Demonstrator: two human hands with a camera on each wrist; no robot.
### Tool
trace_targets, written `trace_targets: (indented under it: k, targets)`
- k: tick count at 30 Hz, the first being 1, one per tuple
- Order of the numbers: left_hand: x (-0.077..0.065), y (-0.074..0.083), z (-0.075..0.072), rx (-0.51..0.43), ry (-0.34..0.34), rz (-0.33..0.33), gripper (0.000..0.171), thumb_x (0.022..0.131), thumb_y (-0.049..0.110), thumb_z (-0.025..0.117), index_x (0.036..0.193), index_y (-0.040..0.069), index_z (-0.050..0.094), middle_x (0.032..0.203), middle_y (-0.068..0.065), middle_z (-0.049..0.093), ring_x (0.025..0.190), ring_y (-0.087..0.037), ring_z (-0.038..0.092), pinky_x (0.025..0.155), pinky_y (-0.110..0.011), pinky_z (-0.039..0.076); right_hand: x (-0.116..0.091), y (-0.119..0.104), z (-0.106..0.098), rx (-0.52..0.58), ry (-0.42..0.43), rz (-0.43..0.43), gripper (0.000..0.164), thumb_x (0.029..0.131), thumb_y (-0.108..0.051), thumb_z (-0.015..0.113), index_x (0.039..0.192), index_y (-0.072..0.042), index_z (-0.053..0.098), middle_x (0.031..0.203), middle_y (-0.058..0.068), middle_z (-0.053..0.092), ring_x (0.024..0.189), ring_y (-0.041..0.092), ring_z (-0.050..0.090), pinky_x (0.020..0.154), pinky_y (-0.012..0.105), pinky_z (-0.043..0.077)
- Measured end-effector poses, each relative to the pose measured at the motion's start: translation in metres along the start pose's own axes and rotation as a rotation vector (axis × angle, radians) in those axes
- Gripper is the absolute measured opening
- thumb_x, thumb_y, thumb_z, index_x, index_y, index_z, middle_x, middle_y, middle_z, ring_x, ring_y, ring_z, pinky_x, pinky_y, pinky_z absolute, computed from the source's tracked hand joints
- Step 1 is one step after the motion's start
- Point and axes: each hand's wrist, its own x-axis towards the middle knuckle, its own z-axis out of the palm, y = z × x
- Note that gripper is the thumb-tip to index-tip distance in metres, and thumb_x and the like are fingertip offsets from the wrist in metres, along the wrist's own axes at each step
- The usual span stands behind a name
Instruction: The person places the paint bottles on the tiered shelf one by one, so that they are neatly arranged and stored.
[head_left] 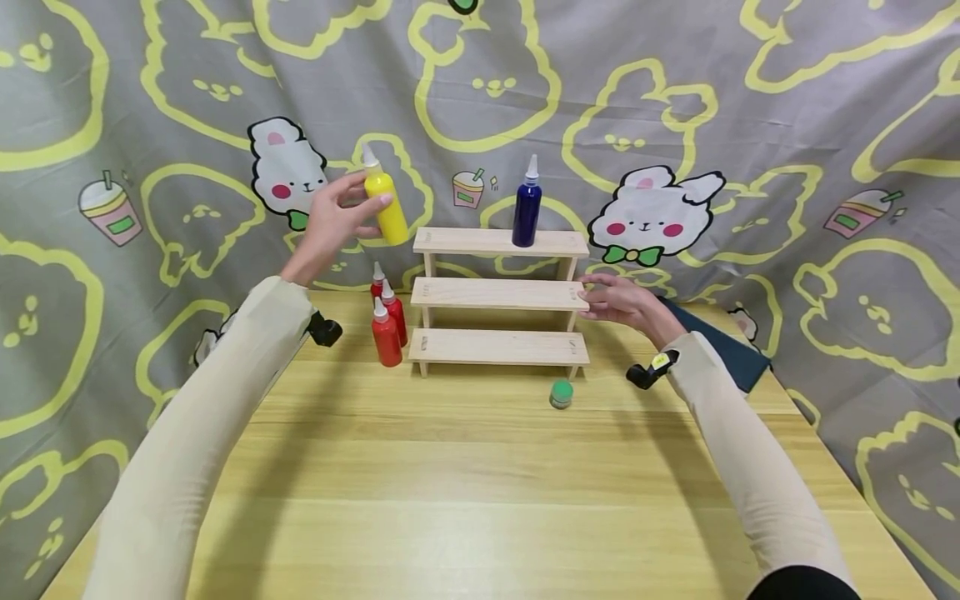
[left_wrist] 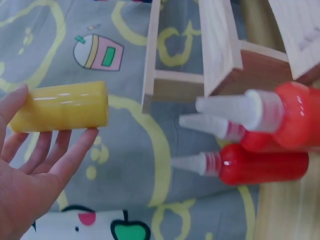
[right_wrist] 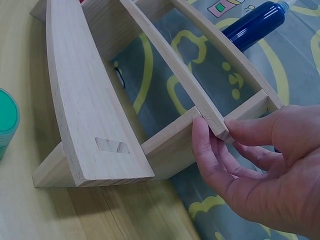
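Observation:
Up beside the rack's top left end, my left hand (head_left: pixel 336 221) holds a yellow squeeze bottle (head_left: pixel 392 215) with a white pointed nozzle, tilted slightly. The left wrist view shows thumb and fingertips on its sides. My right hand (head_left: pixel 621 302) pinches the right end of the middle board of a three-step wooden rack (head_left: pixel 495 293), thumb and fingers on either face of the board (right_wrist: pixel 172 62). A dark blue squeeze bottle (head_left: pixel 527 215) stands upright on the top step. Several red squeeze bottles (head_left: pixel 387 340) stand on the table left of the rack.
A small jar with a green lid (head_left: pixel 561 393) sits in front of the rack's right end. Behind the right hand lies a dark flat object (head_left: pixel 716 346). A patterned grey curtain (head_left: pixel 495 108) hangs behind the wooden table (head_left: pixel 480 483).

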Motion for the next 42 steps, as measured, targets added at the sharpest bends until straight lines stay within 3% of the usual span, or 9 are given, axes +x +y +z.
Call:
trace_targets:
  k: [7,12,24,29,42]
  targets:
    - [0.010,0.008,0.022,0.023,-0.029,0.027,0.060,0.097,0.029,0.077,0.151,0.016,0.056,0.143,-0.014,0.061,0.125,-0.027,0.064,0.093,-0.045,0.060,0.000,-0.001,0.001,-0.006,-0.005,-0.005,0.064,0.108,-0.002,0.052,0.165,-0.003,0.021,0.108,0.005,0.053,0.079,0.009,0.062,0.091,0.028,0.061]
    - [0.017,0.012,0.040,0.046,-0.047,0.026,0.060,0.097,0.027,0.077,0.151,0.015,0.056,0.143,-0.013,0.061,0.124,-0.026,0.063,0.092,-0.041,0.062,-0.001,-0.001,0.001,-0.002,-0.011,-0.013,0.063,0.108,-0.002,0.052,0.164,-0.002,0.021,0.107,0.004,0.058,0.081,0.010,0.065,0.088,0.027,0.061]
    - [0.030,0.003,0.085,0.070,-0.127,0.050,0.056,0.097,0.022,0.077,0.149,0.012,0.058,0.138,-0.015,0.063,0.123,-0.030,0.066,0.096,-0.048,0.060,0.000,0.000,0.000,0.006,-0.002,-0.026,0.056,0.107,-0.001,0.054,0.158,-0.001,0.029,0.116,0.009,0.052,0.085,0.012,0.067,0.086,0.026,0.062]
    - [0.033,-0.003,0.099,0.075,-0.122,0.047,0.058,0.097,0.021,0.078,0.150,0.012,0.058,0.137,-0.015,0.062,0.124,-0.030,0.066,0.096,-0.047,0.061,0.000,0.001,0.000,0.028,-0.002,-0.018,0.058,0.107,0.001,0.054,0.158,-0.002,0.028,0.112,0.006,0.060,0.087,0.012,0.069,0.093,0.030,0.061]
    - [0.046,-0.009,0.128,0.041,-0.074,0.080,0.050,0.098,0.016,0.076,0.145,0.012,0.059,0.133,-0.019,0.064,0.116,-0.032,0.064,0.097,-0.048,0.060,0.001,0.001,-0.001,0.015,0.001,-0.026,0.057,0.107,0.001,0.053,0.158,-0.001,0.029,0.115,0.008,0.056,0.087,0.013,0.069,0.090,0.028,0.061]
